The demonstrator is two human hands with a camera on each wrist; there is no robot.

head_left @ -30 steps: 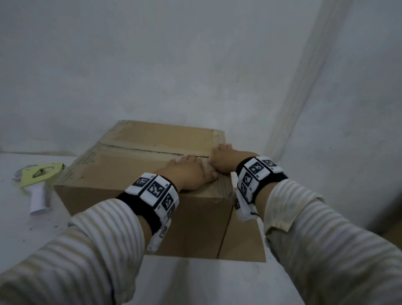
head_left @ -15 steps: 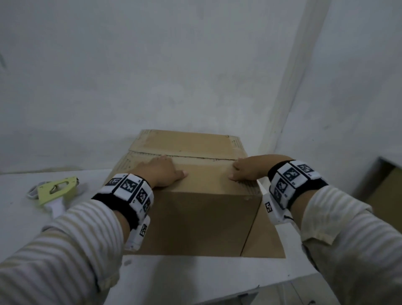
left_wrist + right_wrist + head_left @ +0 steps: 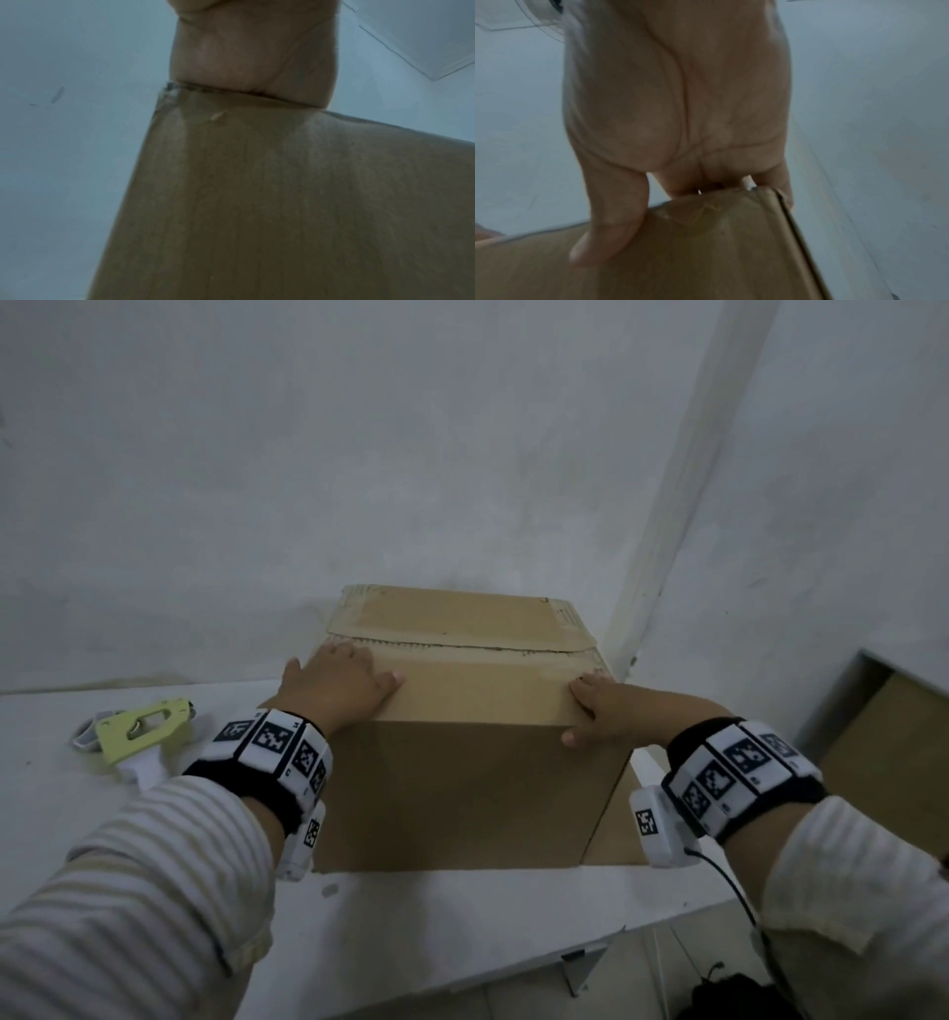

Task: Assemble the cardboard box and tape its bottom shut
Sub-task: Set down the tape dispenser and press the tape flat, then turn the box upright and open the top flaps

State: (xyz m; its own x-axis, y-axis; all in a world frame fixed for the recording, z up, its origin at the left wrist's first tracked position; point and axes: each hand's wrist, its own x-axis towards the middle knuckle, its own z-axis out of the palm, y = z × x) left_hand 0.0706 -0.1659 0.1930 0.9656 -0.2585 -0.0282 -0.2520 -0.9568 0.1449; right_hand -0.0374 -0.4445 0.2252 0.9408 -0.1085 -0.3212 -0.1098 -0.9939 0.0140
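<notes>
**White table bearing a box and a tape dispenser**

The white table (image 3: 462, 937) is carrying the cardboard box (image 3: 462, 793), which is standing toward its far right end, close to the walls. A cardboard flap (image 3: 619, 834) is splaying out onto the tabletop at the box's lower right corner. A yellow-green tape dispenser (image 3: 141, 737) is lying left of the box, apart from it.

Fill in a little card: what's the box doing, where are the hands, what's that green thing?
Box: cardboard box on the white table, top flaps folded down
Left hand: left hand flat on the near flap's left end
Right hand: right hand at its right corner, thumb on the front face
Green thing: tape dispenser left of the box, untouched
</notes>
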